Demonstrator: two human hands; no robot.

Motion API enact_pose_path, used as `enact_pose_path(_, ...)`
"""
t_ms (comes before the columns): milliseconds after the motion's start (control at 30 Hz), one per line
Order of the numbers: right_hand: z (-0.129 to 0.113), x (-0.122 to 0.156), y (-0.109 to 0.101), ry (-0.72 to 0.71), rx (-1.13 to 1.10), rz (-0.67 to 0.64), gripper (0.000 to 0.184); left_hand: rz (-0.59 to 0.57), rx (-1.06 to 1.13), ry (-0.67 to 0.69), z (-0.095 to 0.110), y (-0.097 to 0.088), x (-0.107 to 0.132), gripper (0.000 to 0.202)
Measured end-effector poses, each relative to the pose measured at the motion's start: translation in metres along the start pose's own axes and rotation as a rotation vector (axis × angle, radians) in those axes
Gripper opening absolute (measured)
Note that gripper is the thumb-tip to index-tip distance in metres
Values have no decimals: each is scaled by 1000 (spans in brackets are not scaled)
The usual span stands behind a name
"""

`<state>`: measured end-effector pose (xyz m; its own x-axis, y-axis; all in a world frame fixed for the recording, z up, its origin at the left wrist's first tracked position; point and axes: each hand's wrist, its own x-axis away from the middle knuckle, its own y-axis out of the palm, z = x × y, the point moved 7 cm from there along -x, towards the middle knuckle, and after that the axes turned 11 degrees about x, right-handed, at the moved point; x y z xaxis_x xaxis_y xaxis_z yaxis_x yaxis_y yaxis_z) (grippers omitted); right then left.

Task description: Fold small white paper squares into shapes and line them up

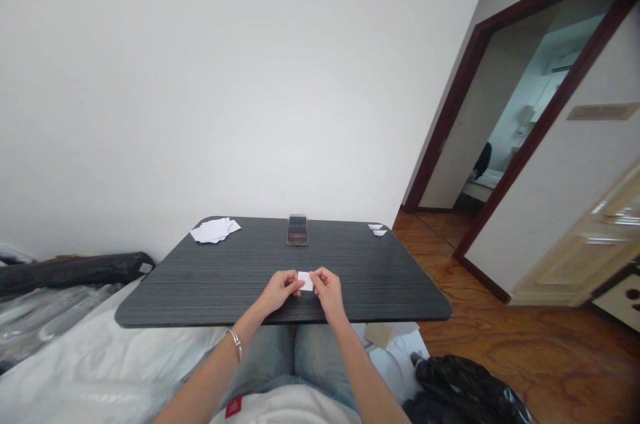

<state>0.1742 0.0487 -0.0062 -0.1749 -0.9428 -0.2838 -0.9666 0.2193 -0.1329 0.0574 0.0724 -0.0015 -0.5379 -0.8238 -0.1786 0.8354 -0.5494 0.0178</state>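
Note:
A small white piece of paper (pixel 305 281) is pinched between both my hands just above the near part of the dark table (pixel 240 271). My left hand (pixel 281 291) grips its left edge with fingers closed. My right hand (pixel 327 289) grips its right edge, fingers also closed. A silver bracelet sits on my left wrist.
A loose pile of white paper sheets (pixel 215 230) lies at the table's far left corner. A small clear box (pixel 297 230) stands at the far middle. Two small folded white paper pieces (pixel 378 230) lie at the far right. A black bag (pixel 465 387) sits on the wooden floor.

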Motion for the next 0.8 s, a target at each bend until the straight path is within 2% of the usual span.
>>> enact_pose_path(133,0,0,-1,1,-14,3,22,11,-2,-9,0,-1,-1,33)
enact_pose_path(300,-2,0,1,-12,-27,-19,22,69,-53,41,10,-4,-1,41)
enact_pose_path(500,-6,0,5,-33,-7,-54,22,74,-23,59,11,-5,1,31)
enact_pose_path(800,-2,-3,8,-3,15,-82,20,145,-91,95,17,-11,2,35)
